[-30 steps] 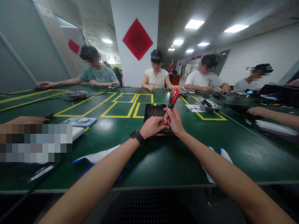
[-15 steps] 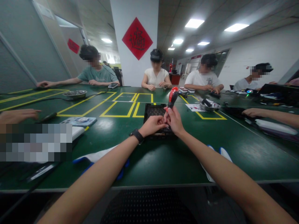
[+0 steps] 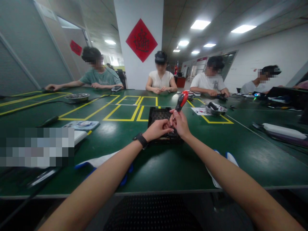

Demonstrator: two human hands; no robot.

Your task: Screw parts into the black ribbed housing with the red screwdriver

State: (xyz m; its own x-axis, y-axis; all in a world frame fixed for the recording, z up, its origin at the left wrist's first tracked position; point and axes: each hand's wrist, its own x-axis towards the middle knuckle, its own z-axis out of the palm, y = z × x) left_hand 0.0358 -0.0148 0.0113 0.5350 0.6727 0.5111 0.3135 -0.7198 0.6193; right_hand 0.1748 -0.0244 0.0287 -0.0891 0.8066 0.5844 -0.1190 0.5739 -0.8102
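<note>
A red-and-black screwdriver [image 3: 182,100] is gripped by the right hand [image 3: 180,124] over a black case [image 3: 151,116]; the left hand's [image 3: 158,129] hold cannot be told.

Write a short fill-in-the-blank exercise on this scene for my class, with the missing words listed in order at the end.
1. The right hand grips a screwdriver-like tool with a handle coloured black and ____.
2. The dark wristband is on the person's ____ wrist.
3. The tape outlining boxes on the green table is ____.
4. The case by the hands is coloured ____.

Missing words: red; left; yellow; black.
</note>
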